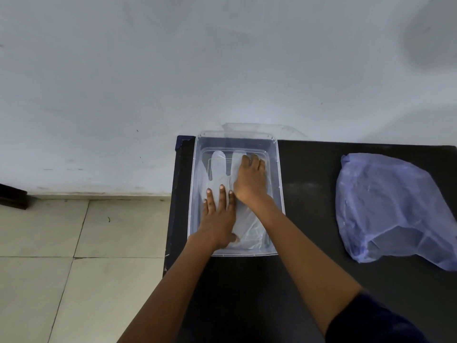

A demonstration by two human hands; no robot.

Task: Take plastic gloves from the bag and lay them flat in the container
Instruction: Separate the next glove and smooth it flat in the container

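A clear plastic container [278, 174] stands on the black table [309, 174] near its left edge. Inside it lies a thin translucent plastic glove [218, 167], fingers pointing away from me. My left hand [218, 219] presses flat on the glove's palm and cuff, fingers spread. My right hand [251, 180] rests on the glove's right-side fingers, its fingertips curled down onto the plastic at the far end. A pale blue plastic bag [393, 209] lies on the table to the right, apart from both hands.
A clear lid [284, 129] leans behind the container against the white wall [173, 70]. The table's left edge drops to a tiled floor [74, 256]. Bare black tabletop lies between container and bag.
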